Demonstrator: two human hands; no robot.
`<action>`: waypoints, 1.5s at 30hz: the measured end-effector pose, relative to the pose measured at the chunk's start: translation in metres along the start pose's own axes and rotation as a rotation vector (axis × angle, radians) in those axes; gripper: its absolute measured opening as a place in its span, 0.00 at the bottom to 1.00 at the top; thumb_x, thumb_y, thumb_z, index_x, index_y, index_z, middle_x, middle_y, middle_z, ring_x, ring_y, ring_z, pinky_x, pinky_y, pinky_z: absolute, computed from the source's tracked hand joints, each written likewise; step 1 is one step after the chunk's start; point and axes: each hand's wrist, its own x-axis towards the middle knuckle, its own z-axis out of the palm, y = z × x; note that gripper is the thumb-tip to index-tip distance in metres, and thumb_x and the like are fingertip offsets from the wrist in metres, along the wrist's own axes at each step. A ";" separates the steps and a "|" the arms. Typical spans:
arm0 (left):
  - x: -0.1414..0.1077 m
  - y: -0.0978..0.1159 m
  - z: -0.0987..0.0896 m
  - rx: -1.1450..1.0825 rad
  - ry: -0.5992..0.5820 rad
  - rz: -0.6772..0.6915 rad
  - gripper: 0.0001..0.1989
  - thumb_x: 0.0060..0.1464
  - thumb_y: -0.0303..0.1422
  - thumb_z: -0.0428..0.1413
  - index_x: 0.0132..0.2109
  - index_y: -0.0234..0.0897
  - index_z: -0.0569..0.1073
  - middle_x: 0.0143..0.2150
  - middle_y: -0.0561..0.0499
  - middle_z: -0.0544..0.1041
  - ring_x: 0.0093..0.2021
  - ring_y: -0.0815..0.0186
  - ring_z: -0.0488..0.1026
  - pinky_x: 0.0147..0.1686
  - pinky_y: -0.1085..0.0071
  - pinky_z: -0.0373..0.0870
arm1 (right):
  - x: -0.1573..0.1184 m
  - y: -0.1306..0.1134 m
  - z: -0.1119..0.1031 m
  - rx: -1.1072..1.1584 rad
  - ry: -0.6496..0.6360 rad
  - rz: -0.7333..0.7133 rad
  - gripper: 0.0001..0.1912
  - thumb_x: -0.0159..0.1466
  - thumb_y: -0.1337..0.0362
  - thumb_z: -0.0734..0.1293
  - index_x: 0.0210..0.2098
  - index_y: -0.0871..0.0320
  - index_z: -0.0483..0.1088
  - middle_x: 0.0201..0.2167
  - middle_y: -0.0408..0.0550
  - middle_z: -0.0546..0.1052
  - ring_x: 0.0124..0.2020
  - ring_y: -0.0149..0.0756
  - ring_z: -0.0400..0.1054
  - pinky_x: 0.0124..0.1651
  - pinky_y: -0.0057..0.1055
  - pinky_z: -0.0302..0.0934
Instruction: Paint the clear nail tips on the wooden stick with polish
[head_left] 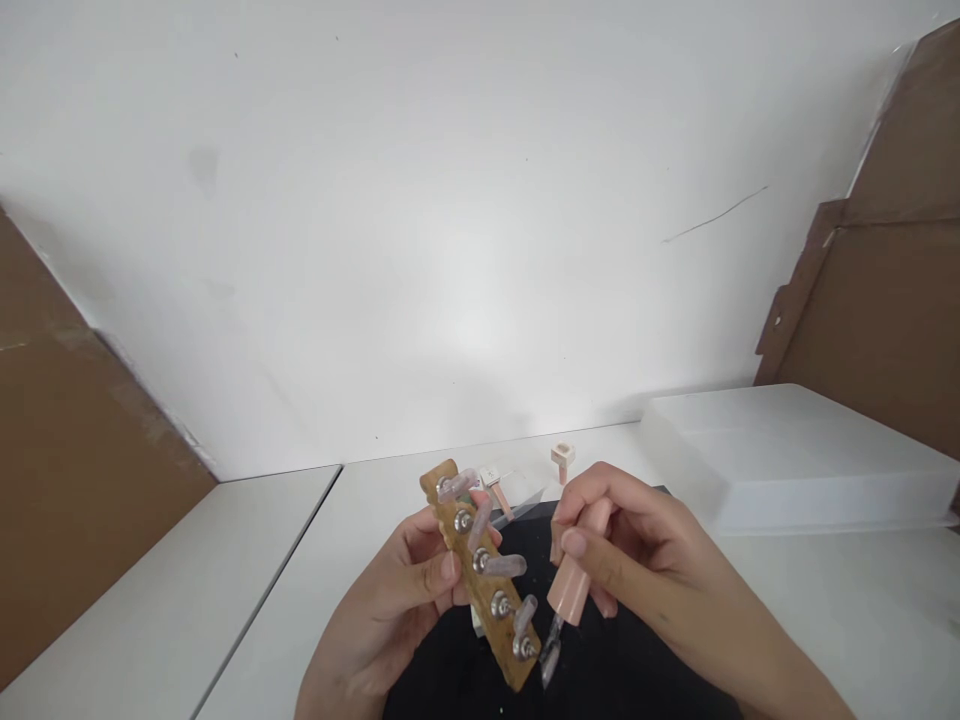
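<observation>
My left hand (pixel 412 590) grips a tan nail-tip display stand (pixel 480 575), shaped like a scalloped bar and held tilted. Along it are several round metal posts, most bearing a translucent pinkish nail tip (pixel 504 566). One post near the lower end looks bare. Between the thumb and fingers of my right hand (pixel 615 560) is a pink nail polish brush cap (pixel 574 590), its brush pointing down beside the stand's lower end. A clear nail tip (pixel 551 662) shows at the brush end; whether they touch, I cannot tell.
Beneath my hands lies a black mat (pixel 615 660) on a white table (pixel 292 570). Behind them are small white-and-pink bottles, one upright (pixel 562 462) and one lying (pixel 495 492). A translucent plastic box (pixel 810 460) stands at right. Cardboard panels (pixel 885 300) flank a white wall.
</observation>
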 end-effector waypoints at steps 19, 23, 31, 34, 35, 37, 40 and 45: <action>-0.002 0.000 0.001 -0.027 -0.010 0.002 0.18 0.37 0.35 0.73 0.39 0.43 0.84 0.33 0.54 0.84 0.33 0.68 0.80 0.35 0.75 0.72 | -0.003 -0.002 -0.002 0.022 0.019 0.000 0.09 0.67 0.57 0.68 0.34 0.54 0.70 0.20 0.37 0.72 0.21 0.26 0.66 0.24 0.21 0.58; -0.001 -0.002 0.000 -0.034 -0.017 0.007 0.18 0.37 0.35 0.73 0.40 0.43 0.84 0.34 0.54 0.84 0.34 0.68 0.80 0.35 0.76 0.72 | -0.005 -0.005 -0.001 0.098 0.035 -0.026 0.09 0.67 0.56 0.68 0.34 0.54 0.70 0.22 0.40 0.78 0.24 0.27 0.69 0.26 0.20 0.60; -0.003 0.002 0.006 -0.062 -0.066 0.023 0.16 0.40 0.33 0.72 0.39 0.42 0.84 0.33 0.55 0.85 0.34 0.68 0.81 0.33 0.78 0.74 | -0.010 -0.007 -0.003 -0.055 -0.041 -0.154 0.05 0.68 0.67 0.64 0.34 0.53 0.69 0.24 0.41 0.80 0.26 0.30 0.72 0.27 0.26 0.59; -0.003 0.003 0.008 -0.077 -0.083 0.033 0.16 0.41 0.32 0.72 0.40 0.42 0.84 0.34 0.55 0.85 0.35 0.67 0.82 0.35 0.77 0.76 | -0.011 -0.010 -0.005 -0.157 -0.009 -0.138 0.08 0.68 0.70 0.63 0.34 0.52 0.68 0.23 0.40 0.80 0.26 0.31 0.69 0.28 0.26 0.59; -0.003 0.003 0.008 -0.082 -0.085 0.033 0.15 0.41 0.32 0.72 0.40 0.42 0.84 0.34 0.55 0.85 0.35 0.66 0.82 0.36 0.76 0.77 | -0.012 -0.011 -0.006 -0.177 0.002 -0.132 0.09 0.68 0.71 0.62 0.33 0.52 0.68 0.23 0.40 0.81 0.26 0.32 0.69 0.28 0.26 0.59; -0.004 0.003 0.009 -0.089 -0.086 0.031 0.15 0.41 0.32 0.72 0.40 0.41 0.84 0.34 0.54 0.85 0.35 0.66 0.82 0.37 0.75 0.78 | -0.013 -0.012 -0.007 -0.184 0.014 -0.154 0.10 0.68 0.72 0.62 0.34 0.51 0.68 0.23 0.40 0.81 0.28 0.32 0.69 0.28 0.25 0.59; -0.004 0.003 0.009 -0.085 -0.081 0.029 0.15 0.42 0.32 0.71 0.41 0.41 0.83 0.34 0.54 0.85 0.35 0.65 0.83 0.36 0.75 0.78 | -0.015 -0.012 -0.007 -0.151 0.014 -0.255 0.10 0.69 0.71 0.62 0.36 0.50 0.68 0.25 0.39 0.81 0.30 0.30 0.70 0.29 0.24 0.59; -0.004 0.003 0.011 -0.086 -0.076 0.035 0.14 0.45 0.32 0.70 0.42 0.39 0.83 0.34 0.51 0.85 0.35 0.65 0.82 0.37 0.74 0.79 | -0.016 -0.015 -0.005 -0.141 -0.055 -0.404 0.09 0.71 0.71 0.62 0.39 0.48 0.68 0.30 0.40 0.81 0.32 0.29 0.70 0.34 0.24 0.63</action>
